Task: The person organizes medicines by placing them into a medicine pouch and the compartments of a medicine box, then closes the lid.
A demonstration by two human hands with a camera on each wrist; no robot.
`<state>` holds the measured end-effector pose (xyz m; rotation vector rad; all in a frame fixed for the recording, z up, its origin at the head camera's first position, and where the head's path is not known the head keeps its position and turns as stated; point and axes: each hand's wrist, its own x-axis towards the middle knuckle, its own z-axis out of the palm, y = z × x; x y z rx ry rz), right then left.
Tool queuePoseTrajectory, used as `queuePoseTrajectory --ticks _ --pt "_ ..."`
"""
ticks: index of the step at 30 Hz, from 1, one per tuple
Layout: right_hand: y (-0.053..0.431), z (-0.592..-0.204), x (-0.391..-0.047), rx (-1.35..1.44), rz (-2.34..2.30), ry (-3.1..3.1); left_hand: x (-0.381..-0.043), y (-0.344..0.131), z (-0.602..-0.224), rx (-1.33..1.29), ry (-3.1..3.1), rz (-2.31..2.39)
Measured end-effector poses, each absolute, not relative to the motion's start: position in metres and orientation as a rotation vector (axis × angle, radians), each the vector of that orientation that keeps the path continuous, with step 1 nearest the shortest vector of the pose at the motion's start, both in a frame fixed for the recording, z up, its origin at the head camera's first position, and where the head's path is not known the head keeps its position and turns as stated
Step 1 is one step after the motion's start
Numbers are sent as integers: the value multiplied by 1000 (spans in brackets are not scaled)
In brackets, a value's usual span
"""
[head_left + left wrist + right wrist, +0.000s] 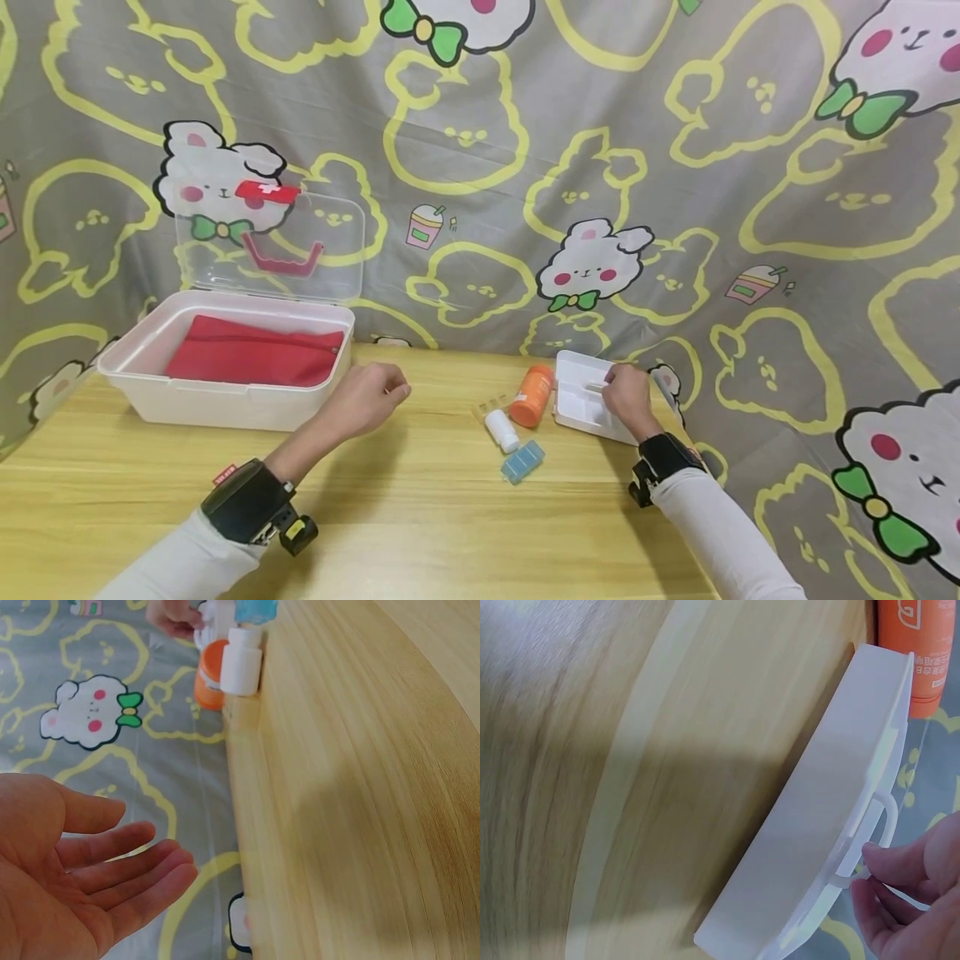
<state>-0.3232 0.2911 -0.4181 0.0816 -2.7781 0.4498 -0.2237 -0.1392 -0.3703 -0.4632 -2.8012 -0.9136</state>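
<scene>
At the right of the table, my right hand (628, 398) pinches the thin white handle (889, 814) of a white compartment box (802, 802) between thumb and fingers. The box's inner dividers show in the head view. Empty, my left hand (367, 398) hovers just right of the storage box, and its fingers are loosely bent in the left wrist view. An orange bottle (533, 395) lies against the white box's left side. Beside it are a small white bottle (501, 430), a blue translucent pill case (522, 462) and a pale yellowish translucent piece (487, 407), partly covered.
A large white translucent storage box (225, 407) stands at the left, with a red zipped pouch (247, 354) inside. Its clear lid (337, 250), with a red handle, stands raised behind. A patterned curtain (480, 333) hangs along the far edge of the wooden table (450, 533).
</scene>
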Motion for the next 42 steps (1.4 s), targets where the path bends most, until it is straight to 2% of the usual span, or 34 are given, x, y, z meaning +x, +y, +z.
queuePoseTrajectory --ticks 20,32,42 --pt "290 -392 -318 41 414 -2733 -225 -143 -369 -460 -2821 -906" --pt "248 -371 -306 275 459 -2670 -228 -145 -373 -440 -2848 -903" --pt "191 -364 -284 483 481 -2666 -232 -149 -376 -386 -2888 -913"
